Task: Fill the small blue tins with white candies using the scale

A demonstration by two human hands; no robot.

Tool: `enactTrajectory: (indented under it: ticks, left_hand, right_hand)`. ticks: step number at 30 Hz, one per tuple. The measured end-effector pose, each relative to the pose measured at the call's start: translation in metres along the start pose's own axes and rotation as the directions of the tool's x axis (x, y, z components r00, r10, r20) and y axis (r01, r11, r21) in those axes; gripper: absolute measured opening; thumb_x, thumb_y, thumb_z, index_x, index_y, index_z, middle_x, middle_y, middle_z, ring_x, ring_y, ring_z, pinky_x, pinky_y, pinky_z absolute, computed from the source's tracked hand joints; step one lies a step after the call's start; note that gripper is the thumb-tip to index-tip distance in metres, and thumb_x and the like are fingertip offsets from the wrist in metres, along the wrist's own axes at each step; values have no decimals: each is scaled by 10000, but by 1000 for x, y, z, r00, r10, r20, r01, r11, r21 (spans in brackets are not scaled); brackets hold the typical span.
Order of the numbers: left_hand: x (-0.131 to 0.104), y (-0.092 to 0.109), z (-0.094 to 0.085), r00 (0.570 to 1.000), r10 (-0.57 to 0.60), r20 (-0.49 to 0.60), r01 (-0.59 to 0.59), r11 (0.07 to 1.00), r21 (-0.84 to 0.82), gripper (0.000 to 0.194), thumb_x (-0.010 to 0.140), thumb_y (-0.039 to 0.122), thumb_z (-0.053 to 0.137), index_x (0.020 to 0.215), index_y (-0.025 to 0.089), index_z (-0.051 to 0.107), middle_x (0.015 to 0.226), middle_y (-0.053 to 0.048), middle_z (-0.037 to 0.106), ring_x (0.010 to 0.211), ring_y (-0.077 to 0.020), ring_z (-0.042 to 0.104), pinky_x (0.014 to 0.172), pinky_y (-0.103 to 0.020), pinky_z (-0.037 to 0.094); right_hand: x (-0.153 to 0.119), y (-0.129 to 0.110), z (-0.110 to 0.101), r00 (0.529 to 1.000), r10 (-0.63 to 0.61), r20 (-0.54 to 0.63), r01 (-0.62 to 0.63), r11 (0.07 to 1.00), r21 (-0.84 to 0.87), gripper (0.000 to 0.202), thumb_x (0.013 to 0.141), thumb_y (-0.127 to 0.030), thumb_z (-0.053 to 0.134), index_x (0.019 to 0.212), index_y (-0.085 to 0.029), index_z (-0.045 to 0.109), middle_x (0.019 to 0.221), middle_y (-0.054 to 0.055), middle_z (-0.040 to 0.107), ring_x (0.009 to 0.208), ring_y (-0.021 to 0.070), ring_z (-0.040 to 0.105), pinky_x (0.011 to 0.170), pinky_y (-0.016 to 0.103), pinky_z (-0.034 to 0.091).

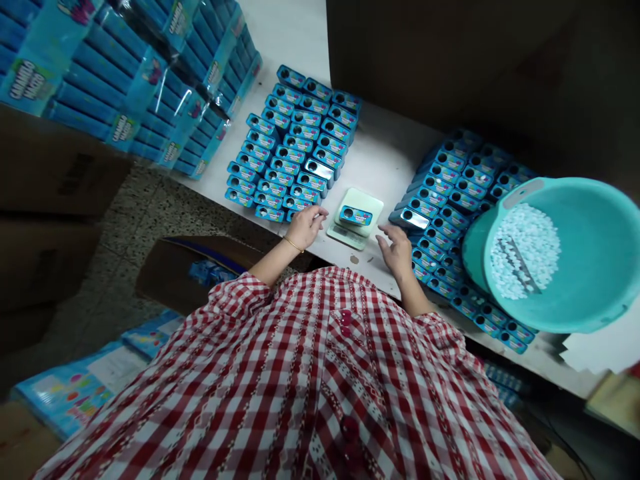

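A small blue candy box [356, 215] with a dark round hole at one end stands on a pale kitchen scale [367, 198]. My left hand [305, 228] is just left of the scale, beside the near edge of a block of similar boxes [290, 150]. Its fingers are loosely bent and apart, with nothing visible in them. To the right of the scale is my right hand [395, 248], empty, thumb and fingers spread. It lies close to a second group of boxes [435, 200]. Neither hand touches the box on the scale.
A turquoise tub [595, 260] holding small white pieces [543, 247] and a dark flat strip stands on the right. Plastic-wrapped blue packs [115, 87] fill the far left of the white table [387, 143]. An open carton [165, 273] sits below the table's edge.
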State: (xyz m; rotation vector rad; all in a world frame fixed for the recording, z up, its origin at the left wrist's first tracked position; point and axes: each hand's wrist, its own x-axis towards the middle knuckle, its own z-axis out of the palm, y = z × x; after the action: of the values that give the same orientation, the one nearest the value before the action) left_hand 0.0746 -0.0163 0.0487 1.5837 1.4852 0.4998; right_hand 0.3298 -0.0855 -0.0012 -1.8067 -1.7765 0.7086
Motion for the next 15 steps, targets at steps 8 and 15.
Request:
enactTrajectory:
  ticks: [8,15]
  left_hand:
    - [22,18,1,948,265,178,-315,864,394,160,829,153,477,860,152,634,913,-88,631,893,-205,585,817,-319,443]
    - [33,35,30,908,284,306,-403,791,461,221,842,117,439,899,162,647,967,-97,593,886,-196,574,792,-313,442]
  right_hand:
    - [-61,6,14,980,41,194,-31,998,-55,275,869,-257,464,1038,-157,656,1000,109,676,953,233,593,876,390,465]
    - [-74,10,15,985,64,158,-56,997,-53,266,869,-248,463,1018,-166,667,991,105,683,935,234,604,879,404,473]
